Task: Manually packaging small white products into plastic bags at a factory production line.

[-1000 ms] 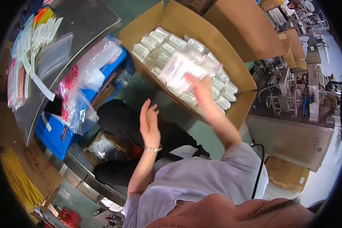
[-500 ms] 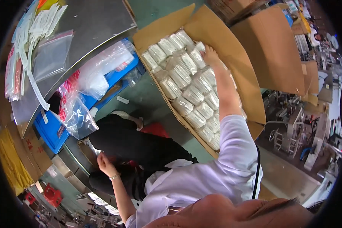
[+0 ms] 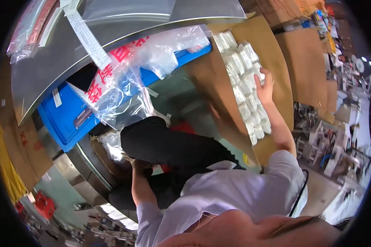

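Observation:
A tall open cardboard carton (image 3: 216,96) on the right holds rows of white packets in clear wrapping (image 3: 245,88). My right hand (image 3: 265,84) is over the packets at the carton's right side, with its thumb and fingers apart. No packet shows lifted in it. Lower left, my left hand (image 3: 132,159) reaches beside my thigh, at an open box (image 3: 99,150) with shiny silvery-clear wrapping (image 3: 112,145) in it. The fingers of that hand are small and partly hidden, so whether they grip anything is unclear.
A metal table (image 3: 132,35) spans the upper left, with paper strips (image 3: 86,39) and plastic bags (image 3: 127,8) on it. Under its edge, a blue bin (image 3: 55,119) carries clear film with red printing (image 3: 119,82). More cartons (image 3: 305,61) stand at right.
The view has shifted, and the carton now appears farther right and more side-on. My right hand has come back from the carton's far end. My left hand has moved lower beside the small box.

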### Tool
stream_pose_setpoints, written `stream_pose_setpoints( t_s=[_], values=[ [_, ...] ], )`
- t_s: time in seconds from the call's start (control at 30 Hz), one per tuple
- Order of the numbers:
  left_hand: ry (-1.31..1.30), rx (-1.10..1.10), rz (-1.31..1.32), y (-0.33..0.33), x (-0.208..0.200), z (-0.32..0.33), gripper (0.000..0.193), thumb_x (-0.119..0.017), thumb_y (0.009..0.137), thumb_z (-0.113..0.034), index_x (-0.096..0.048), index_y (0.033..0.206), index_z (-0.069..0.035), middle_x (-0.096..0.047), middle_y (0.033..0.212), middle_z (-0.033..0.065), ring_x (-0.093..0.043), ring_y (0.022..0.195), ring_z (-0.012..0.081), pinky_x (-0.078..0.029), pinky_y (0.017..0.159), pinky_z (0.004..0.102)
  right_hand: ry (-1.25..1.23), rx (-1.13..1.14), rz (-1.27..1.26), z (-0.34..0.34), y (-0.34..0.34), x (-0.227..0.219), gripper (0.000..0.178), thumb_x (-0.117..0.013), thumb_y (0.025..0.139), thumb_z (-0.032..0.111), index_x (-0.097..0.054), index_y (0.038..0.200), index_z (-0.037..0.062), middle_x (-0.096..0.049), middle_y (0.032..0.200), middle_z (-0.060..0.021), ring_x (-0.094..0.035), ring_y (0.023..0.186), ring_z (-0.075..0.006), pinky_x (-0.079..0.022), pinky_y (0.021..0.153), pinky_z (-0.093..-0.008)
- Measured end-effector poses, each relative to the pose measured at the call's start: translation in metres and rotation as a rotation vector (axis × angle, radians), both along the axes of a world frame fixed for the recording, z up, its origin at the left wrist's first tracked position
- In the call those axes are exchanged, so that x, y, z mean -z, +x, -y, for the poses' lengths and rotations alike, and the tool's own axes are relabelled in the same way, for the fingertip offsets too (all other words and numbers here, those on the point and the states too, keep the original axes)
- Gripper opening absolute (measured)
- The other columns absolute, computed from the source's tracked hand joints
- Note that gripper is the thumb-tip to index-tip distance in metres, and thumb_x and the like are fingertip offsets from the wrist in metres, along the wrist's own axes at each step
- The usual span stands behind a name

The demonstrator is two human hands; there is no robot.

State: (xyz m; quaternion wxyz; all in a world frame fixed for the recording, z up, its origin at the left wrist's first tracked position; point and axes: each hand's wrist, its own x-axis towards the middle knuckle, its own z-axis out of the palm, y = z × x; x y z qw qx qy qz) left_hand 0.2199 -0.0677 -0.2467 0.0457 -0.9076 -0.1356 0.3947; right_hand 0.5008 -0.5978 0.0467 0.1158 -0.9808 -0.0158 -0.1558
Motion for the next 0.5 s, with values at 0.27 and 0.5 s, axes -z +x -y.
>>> stream_pose_setpoints(
  t_s=[0.27, 0.5],
  values=[
    [-0.116, -0.278, 0.237, 0.02, 0.016, -0.008, 0.036, -0.06, 0.081, -0.037, -0.053, 0.103, -0.009, -0.054, 0.103, 0.0121, -0.052, 0.092, 0.0247, -0.045, 0.077, 0.0399, 0.274, 0.392, 0.319, -0.02, -0.069, -0.11, 0.017, -0.059, 0.088, 0.015, -0.059, 0.098, 0.0017, -0.061, 0.089, -0.0066, -0.057, 0.086, -0.0158, -0.044, 0.079, -0.0264],
    [0.138, -0.938, 0.405, -0.001, 0.007, -0.035, 0.027, -0.061, 0.08, -0.028, -0.065, 0.075, -0.002, -0.066, 0.074, 0.0096, -0.063, 0.064, 0.0222, -0.051, 0.059, 0.0372, 0.504, -0.156, -0.031, -0.219, -0.045, -0.103, 0.007, -0.057, 0.088, 0.008, -0.06, 0.093, 0.0039, -0.06, 0.09, -0.0035, -0.054, 0.079, -0.0078, -0.043, 0.071, -0.0208]
  ],
)
